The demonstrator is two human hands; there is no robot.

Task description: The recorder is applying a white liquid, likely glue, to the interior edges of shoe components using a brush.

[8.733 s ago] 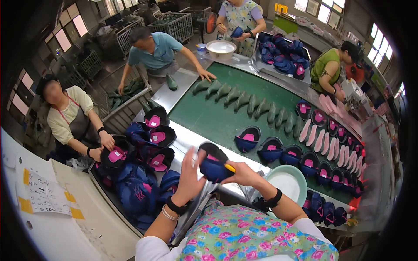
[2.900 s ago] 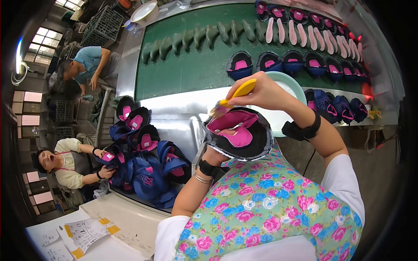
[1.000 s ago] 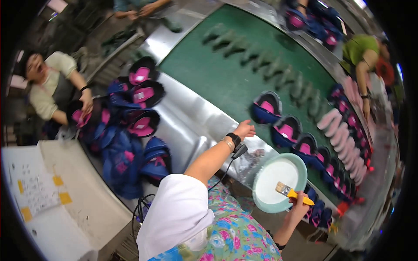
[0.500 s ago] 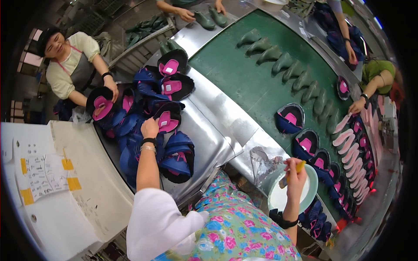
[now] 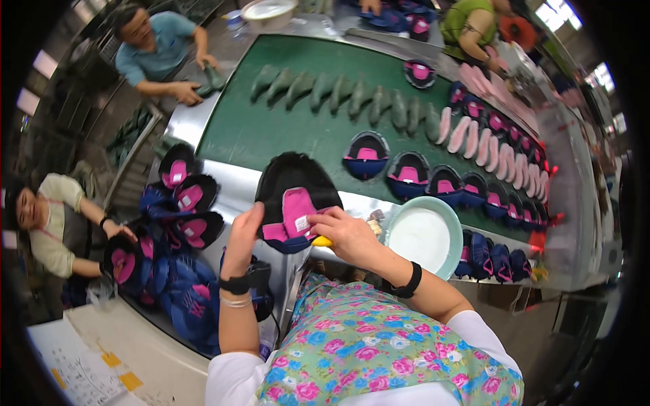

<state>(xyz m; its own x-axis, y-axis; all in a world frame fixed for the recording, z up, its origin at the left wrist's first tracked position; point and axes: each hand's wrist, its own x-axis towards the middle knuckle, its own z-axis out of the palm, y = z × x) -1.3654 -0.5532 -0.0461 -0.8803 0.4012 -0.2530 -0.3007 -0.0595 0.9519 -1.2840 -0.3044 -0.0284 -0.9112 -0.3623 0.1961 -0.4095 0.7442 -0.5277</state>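
The held shoe upper [image 5: 298, 203] looks like matt cloth, the green belt [image 5: 230, 139] smooth, the metal tabletop [image 5: 228, 178] glossy.

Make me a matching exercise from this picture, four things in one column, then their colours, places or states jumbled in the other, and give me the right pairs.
Things:
1. Brush handle
2. Insoles
3. Shoe upper near the picture's middle
4. Basin

Descriptions:
A. Pale green, with white contents
B. Gripped at its edge by the left hand
C. Yellow, in the right hand
D. Pink, in a row on the green belt

Pairs: 1-C, 2-D, 3-B, 4-A
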